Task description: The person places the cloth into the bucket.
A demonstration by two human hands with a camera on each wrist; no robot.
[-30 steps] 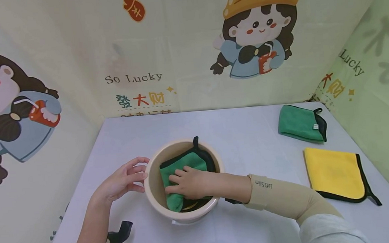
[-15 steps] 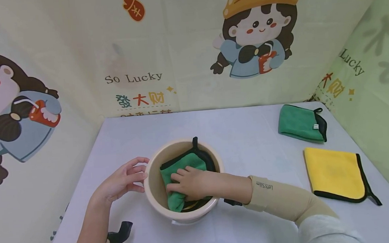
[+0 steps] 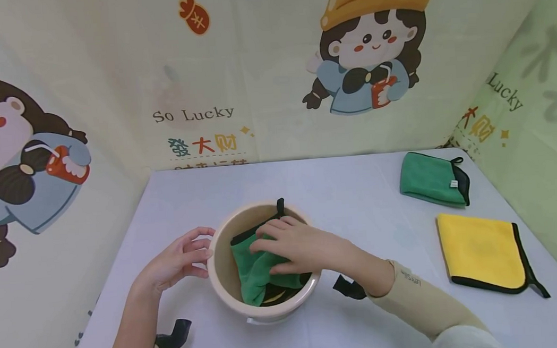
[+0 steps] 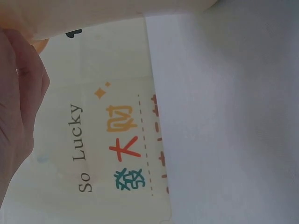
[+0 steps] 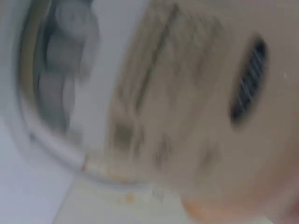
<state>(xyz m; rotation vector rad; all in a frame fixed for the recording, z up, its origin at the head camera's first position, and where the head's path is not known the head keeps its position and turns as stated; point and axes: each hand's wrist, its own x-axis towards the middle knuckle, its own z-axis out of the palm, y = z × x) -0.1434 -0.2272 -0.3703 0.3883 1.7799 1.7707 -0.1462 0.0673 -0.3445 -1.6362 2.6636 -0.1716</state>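
Cloth (image 3: 253,284), green with a black edge, sits rumpled inside the cream bucket (image 3: 225,262), and a little black loop (image 3: 281,206) pokes up by the back rim. The person's right hand (image 3: 307,247) is over it, fingers spread and a bit bent, pinching nothing I can see; I can't tell if the tips touch. The left hand (image 3: 176,260) has loose fingers, tips at the bucket's side, maybe so it won't slide. A folded green cloth (image 3: 427,180) and a yellow cloth (image 3: 484,252) lie on the white table (image 3: 356,190), probably off right to leave the bucket room.
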